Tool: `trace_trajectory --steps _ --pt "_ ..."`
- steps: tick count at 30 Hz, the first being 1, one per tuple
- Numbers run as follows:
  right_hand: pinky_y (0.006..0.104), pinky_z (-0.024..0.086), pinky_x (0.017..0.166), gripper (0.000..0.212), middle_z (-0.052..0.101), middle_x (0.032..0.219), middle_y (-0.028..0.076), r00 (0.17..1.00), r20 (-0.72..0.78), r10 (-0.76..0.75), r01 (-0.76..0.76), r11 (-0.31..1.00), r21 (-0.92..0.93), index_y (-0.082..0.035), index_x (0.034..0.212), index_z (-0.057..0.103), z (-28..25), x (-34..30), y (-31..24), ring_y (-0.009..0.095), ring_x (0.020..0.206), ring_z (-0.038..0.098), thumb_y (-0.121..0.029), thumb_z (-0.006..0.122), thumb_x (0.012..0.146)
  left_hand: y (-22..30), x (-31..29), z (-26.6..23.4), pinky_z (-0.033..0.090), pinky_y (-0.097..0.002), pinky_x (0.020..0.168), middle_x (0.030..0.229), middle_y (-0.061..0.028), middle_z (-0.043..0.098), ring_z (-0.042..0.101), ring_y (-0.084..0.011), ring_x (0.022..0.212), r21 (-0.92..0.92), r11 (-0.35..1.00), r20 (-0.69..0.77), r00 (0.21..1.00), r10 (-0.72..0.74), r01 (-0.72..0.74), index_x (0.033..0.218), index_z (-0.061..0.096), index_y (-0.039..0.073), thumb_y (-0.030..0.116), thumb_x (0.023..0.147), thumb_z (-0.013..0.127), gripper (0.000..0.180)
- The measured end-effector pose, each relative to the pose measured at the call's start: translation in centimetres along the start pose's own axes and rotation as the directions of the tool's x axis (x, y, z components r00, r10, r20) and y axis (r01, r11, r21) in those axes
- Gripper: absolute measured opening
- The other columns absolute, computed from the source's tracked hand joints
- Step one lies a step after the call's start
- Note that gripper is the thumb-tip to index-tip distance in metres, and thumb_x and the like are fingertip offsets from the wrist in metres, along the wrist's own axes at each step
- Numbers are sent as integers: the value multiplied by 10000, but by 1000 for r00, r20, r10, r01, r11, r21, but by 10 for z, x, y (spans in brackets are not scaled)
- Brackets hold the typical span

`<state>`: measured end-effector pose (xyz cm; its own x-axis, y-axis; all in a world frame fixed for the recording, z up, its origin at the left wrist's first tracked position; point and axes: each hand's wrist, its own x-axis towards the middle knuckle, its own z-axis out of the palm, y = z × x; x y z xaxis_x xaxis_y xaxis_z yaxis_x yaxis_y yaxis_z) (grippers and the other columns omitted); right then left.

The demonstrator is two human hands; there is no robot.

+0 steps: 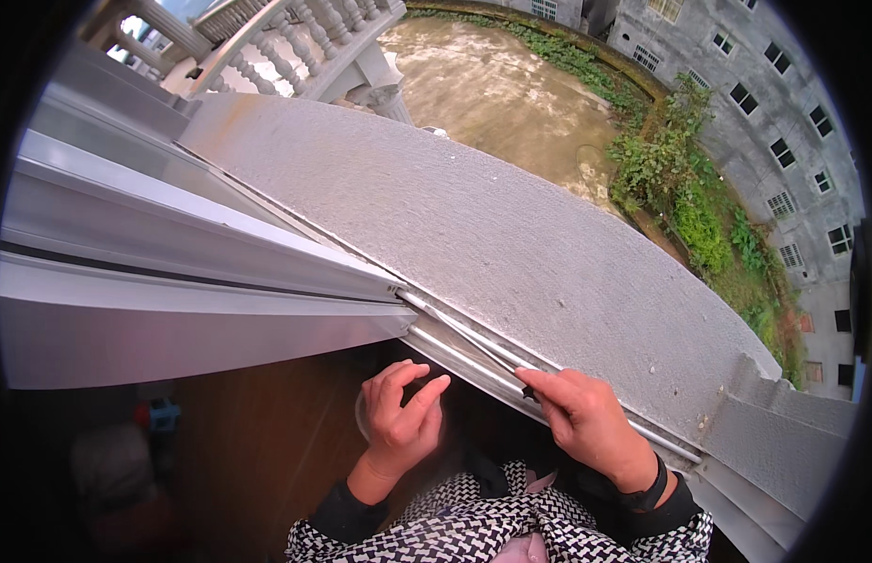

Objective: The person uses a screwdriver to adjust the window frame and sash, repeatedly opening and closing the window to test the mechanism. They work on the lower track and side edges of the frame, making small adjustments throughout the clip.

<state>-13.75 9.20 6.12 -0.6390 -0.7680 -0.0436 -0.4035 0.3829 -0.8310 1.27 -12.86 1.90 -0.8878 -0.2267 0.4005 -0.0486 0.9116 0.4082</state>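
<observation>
My right hand [586, 418] pinches a thin, pale stick-like tool [483, 345] between thumb and fingers. The tool slants into the window track [549, 364], its far end near the sliding frames. A small dark piece [528, 392] shows just under those fingertips; its kind cannot be made out. My left hand [403, 413] hovers on the inner side of the track with thumb and fingers apart, holding nothing. Part of a round, pale rim [363, 418] shows behind it, mostly hidden.
Metal sliding window frames [201, 253] are stacked at the left. Beyond the track lies a rough grey concrete ledge [474, 216], with a drop to a yard [492, 75] past its edge. A balustrade [286, 56] stands far left. Inside, the wooden floor [267, 441] is dim.
</observation>
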Motion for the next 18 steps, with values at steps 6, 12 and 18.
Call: trace_trajectory --steps 6,12,18 --pt "454 524 624 359 650 812 140 975 68 210 -195 965 -177 -142 1227 715 -62 -49 -8 365 706 656 -47 675 883 -17 -1 -15 487 -417 917 1127 -82 645 640 -328 1053 26 999 -83 996 -20 23 1116 760 127 -67 722 694 444" --pt "501 523 649 325 644 816 174 986 102 133 -110 972 -209 -149 1236 708 -20 20 -15 407 734 656 -92 632 925 -14 0 -18 499 -421 911 1121 -92 639 630 -334 1054 20 1000 -90 996 0 2 1127 753 111 -73 741 684 433" --pt "369 533 689 320 725 956 144 930 -367 23 -5 999 48 -60 1302 689 -25 17 -7 247 765 689 -30 625 990 -3 3 -29 517 -427 916 1124 -104 634 614 -346 1061 -14 998 -147 988 52 -54 1127 748 91 -93 757 675 419"
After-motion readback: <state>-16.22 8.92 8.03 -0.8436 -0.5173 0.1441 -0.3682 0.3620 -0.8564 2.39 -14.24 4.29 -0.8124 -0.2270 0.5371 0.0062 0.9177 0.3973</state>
